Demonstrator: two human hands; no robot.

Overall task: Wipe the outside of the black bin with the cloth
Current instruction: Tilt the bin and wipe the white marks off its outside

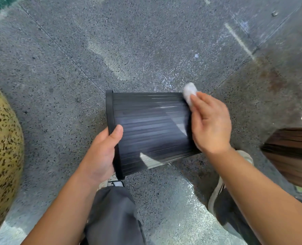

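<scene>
In the head view, a black ribbed plastic bin (146, 128) is held on its side above a grey speckled stone floor (129, 41), its thick rim to the left and its narrower base to the right. The left hand (100, 156) clasps the rim at the near-left corner, thumb lying over the outer wall and the other fingers hidden behind the rim, presumably inside the mouth. The right hand (210, 124) presses a small crumpled white cloth (190, 93) against the far-right corner of the bin, where wall meets base; the fingers are closed over the cloth, with only its far end showing past the fingertips. Streaky sheen runs along the ribs of the upturned wall, which suggests that the face is damp or partly wiped, though this cannot be told for certain. To do the stroke well, the person would likely run the cloth along the grooves, from base toward rim, so the ribs do not trap dirt, and keep the left grip firm so the bin does not twist under the pressure. Turning the bin a little with the left hand after each pass would bring the hidden sides round. The person's dark grey trouser leg (111, 218) and a shoe (215, 197) stand near, below the bin.
</scene>
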